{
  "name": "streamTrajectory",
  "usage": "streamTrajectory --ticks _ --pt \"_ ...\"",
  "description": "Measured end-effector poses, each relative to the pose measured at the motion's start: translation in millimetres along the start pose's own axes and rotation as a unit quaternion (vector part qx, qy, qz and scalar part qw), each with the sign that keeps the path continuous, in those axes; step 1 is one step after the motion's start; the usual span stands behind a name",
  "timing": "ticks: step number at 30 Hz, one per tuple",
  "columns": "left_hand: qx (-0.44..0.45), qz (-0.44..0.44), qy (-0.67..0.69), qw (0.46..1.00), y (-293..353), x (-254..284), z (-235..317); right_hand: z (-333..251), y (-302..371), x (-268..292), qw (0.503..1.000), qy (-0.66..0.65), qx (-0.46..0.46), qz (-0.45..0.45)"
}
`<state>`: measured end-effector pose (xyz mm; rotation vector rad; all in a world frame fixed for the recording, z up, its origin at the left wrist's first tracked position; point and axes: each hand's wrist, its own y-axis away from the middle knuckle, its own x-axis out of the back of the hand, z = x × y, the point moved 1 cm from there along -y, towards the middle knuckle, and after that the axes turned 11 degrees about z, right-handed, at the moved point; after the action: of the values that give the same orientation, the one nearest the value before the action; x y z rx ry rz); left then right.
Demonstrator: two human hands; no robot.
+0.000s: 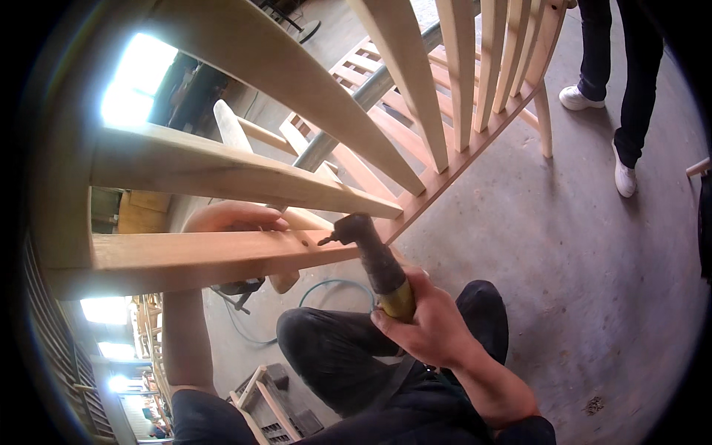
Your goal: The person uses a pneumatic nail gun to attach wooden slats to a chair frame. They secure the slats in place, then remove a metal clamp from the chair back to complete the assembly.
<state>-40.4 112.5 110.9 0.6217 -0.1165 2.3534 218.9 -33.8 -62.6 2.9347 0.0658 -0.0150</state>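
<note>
My right hand (430, 319) is wrapped round a right-angle power drill (382, 263) with a dark angled head and a yellow grip. The drill's short bit points left, close to the wooden end post (200, 256) of a slatted bench. Small dark holes show on the post near the bit. From behind and below, my left hand (237, 216) grips that post; its fingers lie along the far edge and the palm is hidden. Under the post, near my left wrist, is a dark clamp part with a metal screw handle (241, 300), partly covered.
Curved back slats (404, 81) fan out across the bench, and a metal pipe (319, 152) runs behind them. A thin hose (326, 282) loops over the concrete floor (578, 274) past my knees. At the right stands another person (619, 81). A small wooden frame (263, 400) lies lower left.
</note>
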Motion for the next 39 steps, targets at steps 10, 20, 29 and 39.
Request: streamTrajectory --ticks 10,20,29,39 --pt "-0.096 0.209 -0.246 0.942 38.5 -54.0 -5.7 -6.7 -2.7 -12.9 1.0 0.003 0.022 -0.016" --pt "-0.055 0.123 -0.378 0.916 37.2 -44.1 -10.6 -20.2 -12.3 -0.2 0.995 0.075 0.037 -0.059" --pt "-0.107 0.008 -0.349 0.931 9.8 -38.9 -10.3 -23.3 -22.7 15.9 0.989 0.115 0.04 -0.083" --pt "0.065 -0.006 -0.168 0.984 -2.1 -22.4 -20.5 -7.9 -29.5 -4.3 0.982 -0.115 -0.022 -0.149"
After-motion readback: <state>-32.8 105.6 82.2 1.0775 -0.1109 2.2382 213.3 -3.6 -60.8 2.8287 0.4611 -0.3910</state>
